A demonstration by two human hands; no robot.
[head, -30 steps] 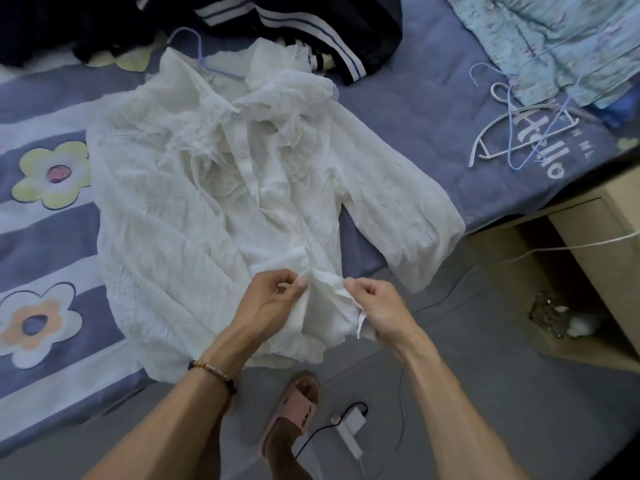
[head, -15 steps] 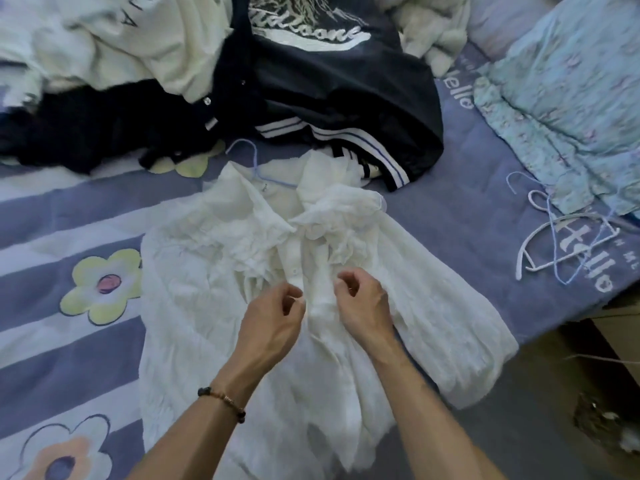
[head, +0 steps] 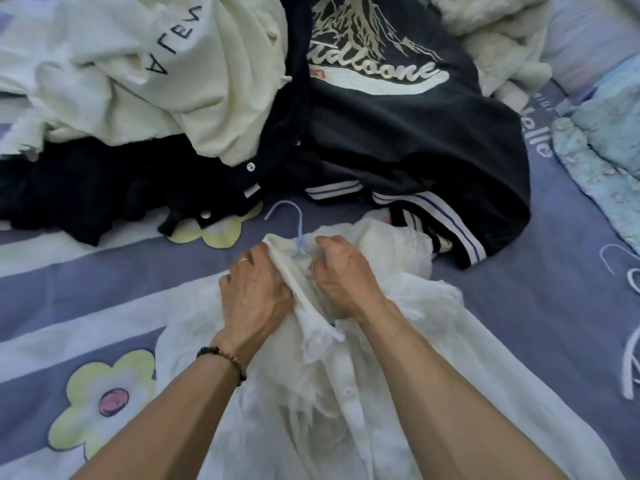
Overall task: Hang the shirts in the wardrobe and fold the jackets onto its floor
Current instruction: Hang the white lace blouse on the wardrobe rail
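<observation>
Both hands at frame centre: left hand [head: 254, 296] and right hand [head: 341, 278] gripping white shirt [head: 346, 393] collar, flanking blue hanger [head: 298, 230]; long axis toward lower frame; hook pointing up-frame.

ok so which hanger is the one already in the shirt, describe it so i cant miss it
On the flowered bedspread, find the white shirt under both hands. The hanger pokes from its collar: a thin pale-blue wire hook, alone, unlike the loose hangers at the right edge.

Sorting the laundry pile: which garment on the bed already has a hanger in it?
The white shirt under both hands: a blue hanger hook sticks out of its collar. The dark jacket and cream garment show none.
</observation>
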